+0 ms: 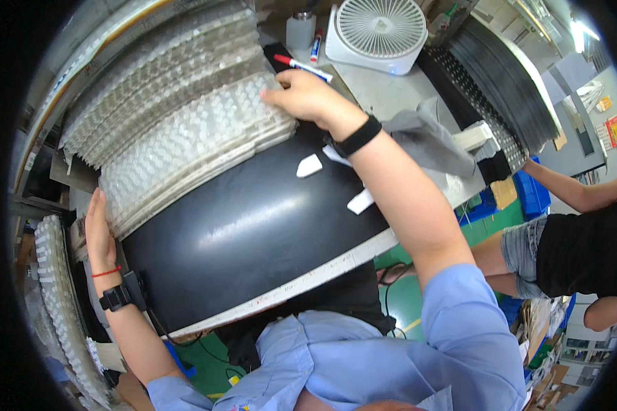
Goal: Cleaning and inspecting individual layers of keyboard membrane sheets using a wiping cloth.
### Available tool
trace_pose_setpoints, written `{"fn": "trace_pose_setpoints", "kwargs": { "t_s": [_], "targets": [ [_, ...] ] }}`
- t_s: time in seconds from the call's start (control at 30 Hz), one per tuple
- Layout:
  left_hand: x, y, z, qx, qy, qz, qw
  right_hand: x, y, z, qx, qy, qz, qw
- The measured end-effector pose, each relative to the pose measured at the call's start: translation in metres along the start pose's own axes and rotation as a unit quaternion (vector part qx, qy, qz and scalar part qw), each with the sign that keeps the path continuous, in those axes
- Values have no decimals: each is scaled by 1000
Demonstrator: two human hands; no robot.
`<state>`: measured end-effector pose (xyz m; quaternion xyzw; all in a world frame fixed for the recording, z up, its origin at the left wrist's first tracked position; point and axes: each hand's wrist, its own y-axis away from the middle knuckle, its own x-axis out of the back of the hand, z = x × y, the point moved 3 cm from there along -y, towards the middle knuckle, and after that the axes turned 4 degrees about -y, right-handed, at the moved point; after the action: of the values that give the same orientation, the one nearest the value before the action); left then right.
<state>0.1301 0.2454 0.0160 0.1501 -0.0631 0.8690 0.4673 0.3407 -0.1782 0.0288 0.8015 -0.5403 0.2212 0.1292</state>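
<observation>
A low stack of clear plastic sheets with rows of raised bumps (185, 130) lies on the black mat (253, 226), between my two hands. My left hand (99, 233) is flat against the stack's left end, fingers straight and pointing away from me. At the right end, my right hand (308, 98) is bent over the far corner, its thumb and fingers on the sheets' edge; part of its grip is hidden. Directly behind rises a taller stack of similar sheets (178, 58). A red-capped marker (301, 66) lies just beyond my right hand.
White paper pieces (309, 166) lie on the mat near my right forearm. A white fan (380, 34), a bottle (300, 31) and a grey cloth (432, 137) are at the back right. More bumpy sheets (58, 288) stand at far left. Another person (583, 240) is at right.
</observation>
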Motion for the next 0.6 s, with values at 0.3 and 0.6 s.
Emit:
{"fn": "trace_pose_setpoints", "kwargs": {
  "t_s": [0.3, 0.6],
  "targets": [
    [-4, 2, -9, -6, 28, -28, 999, -11, 9, -6, 9, -27, -46, 999],
    [24, 18, 34, -85, 50, 69, 993, 31, 20, -45, 122, -103, 139, 977]
  ]
}}
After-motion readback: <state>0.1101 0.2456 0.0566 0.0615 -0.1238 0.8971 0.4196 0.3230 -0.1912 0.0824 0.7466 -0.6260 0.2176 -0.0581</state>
